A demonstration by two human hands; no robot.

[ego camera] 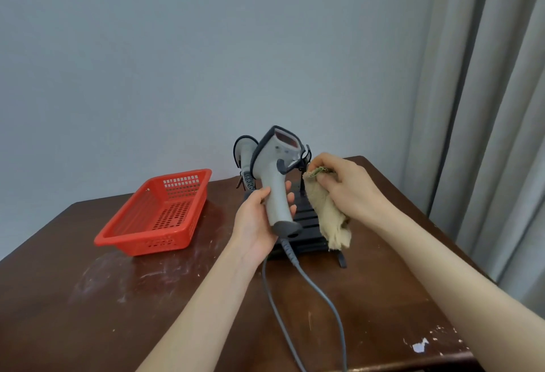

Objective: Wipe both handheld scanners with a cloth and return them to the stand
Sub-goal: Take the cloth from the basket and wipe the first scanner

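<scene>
Head view shows my left hand (259, 218) wrapped around the grip of a grey handheld scanner (277, 177), holding it upright above the black stand (309, 224) on the brown surface (147, 298). My right hand (345, 186) pinches a beige cloth (327, 212) near the scanner's trigger; I cannot tell if the cloth touches it. A second scanner (243, 153) sits on the stand behind, partly hidden. I judge the scanner to be light, stiff plastic, maybe a little slippery, so the grip is the best place to hold it. Its window looks more fragile, so wipe gently there. The cable (318, 292) hangs down and may pull on it. The soft cloth folds easily around edges. A red basket (159, 212) stands well apart at the left.
</scene>
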